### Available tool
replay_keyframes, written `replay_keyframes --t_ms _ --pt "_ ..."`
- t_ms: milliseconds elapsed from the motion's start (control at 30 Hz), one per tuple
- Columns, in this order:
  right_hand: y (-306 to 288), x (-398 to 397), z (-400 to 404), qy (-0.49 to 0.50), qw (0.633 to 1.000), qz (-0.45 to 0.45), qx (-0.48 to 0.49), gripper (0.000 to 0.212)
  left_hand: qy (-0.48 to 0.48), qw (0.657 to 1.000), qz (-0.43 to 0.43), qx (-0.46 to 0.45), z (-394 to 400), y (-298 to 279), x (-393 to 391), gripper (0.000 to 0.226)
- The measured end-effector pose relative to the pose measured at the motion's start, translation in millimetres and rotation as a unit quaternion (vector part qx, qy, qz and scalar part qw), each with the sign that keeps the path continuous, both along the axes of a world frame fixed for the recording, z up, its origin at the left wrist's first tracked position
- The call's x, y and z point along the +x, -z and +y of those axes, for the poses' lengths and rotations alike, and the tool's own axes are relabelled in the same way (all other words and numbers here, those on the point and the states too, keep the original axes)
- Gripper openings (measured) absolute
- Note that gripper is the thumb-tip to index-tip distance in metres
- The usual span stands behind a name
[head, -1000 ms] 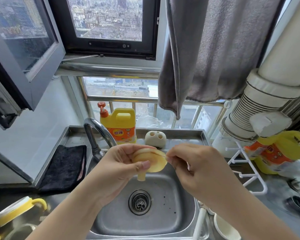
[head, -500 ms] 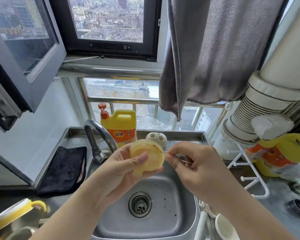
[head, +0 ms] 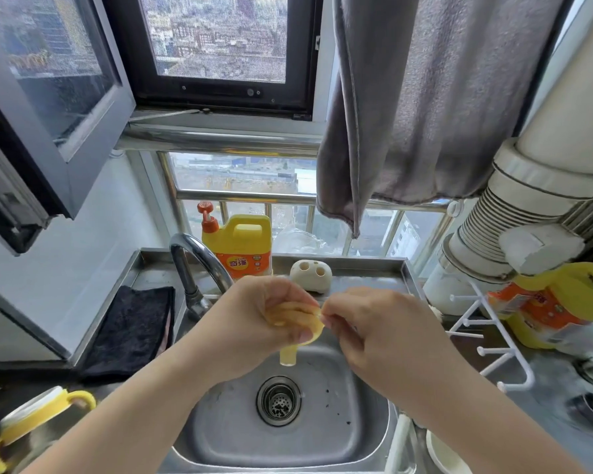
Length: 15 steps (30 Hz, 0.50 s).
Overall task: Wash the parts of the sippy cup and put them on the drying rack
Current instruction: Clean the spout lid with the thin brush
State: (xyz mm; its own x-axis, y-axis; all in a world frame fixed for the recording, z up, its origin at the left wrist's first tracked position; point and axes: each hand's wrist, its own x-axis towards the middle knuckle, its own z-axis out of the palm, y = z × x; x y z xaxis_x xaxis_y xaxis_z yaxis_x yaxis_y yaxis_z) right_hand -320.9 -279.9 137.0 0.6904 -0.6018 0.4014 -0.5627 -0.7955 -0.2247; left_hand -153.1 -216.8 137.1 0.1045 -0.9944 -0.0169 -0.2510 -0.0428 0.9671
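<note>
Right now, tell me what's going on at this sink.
A person stands over the steel sink with a yellowish silicone sippy cup part. The left hand grips it, its short spout pointing down, and the right hand pinches its edge. The faucet shows no running water. The white drying rack stands to the right, with no cup part visible on it.

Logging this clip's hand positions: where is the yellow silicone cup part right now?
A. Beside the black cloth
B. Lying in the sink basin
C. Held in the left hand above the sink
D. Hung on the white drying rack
C: the left hand grips the yellow silicone part above the sink, while the right hand pinches at its edge.
</note>
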Motion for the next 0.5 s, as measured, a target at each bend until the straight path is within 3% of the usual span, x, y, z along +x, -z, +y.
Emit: replay_keyframes --t_ms 167,333,400,500 --pt "-3 -10 -4 -0.004 0.999 -0.025 0.028 0.007 -0.024 0.984 0.172 -0.033 5 3 7 0.028" --pt "-10 -3 -5 -0.021 0.999 -0.044 0.022 0.019 -0.012 0.982 0.186 -0.043 2 5 -5 0.033" --pt "-9 -6 -7 -0.019 0.998 -0.042 0.038 0.014 -0.022 0.976 0.208 -0.057 1 3 0 0.034" --pt "-6 -13 -8 -0.011 0.997 -0.055 0.06 0.008 -0.027 0.967 0.247 -0.063 1 3 8 0.054"
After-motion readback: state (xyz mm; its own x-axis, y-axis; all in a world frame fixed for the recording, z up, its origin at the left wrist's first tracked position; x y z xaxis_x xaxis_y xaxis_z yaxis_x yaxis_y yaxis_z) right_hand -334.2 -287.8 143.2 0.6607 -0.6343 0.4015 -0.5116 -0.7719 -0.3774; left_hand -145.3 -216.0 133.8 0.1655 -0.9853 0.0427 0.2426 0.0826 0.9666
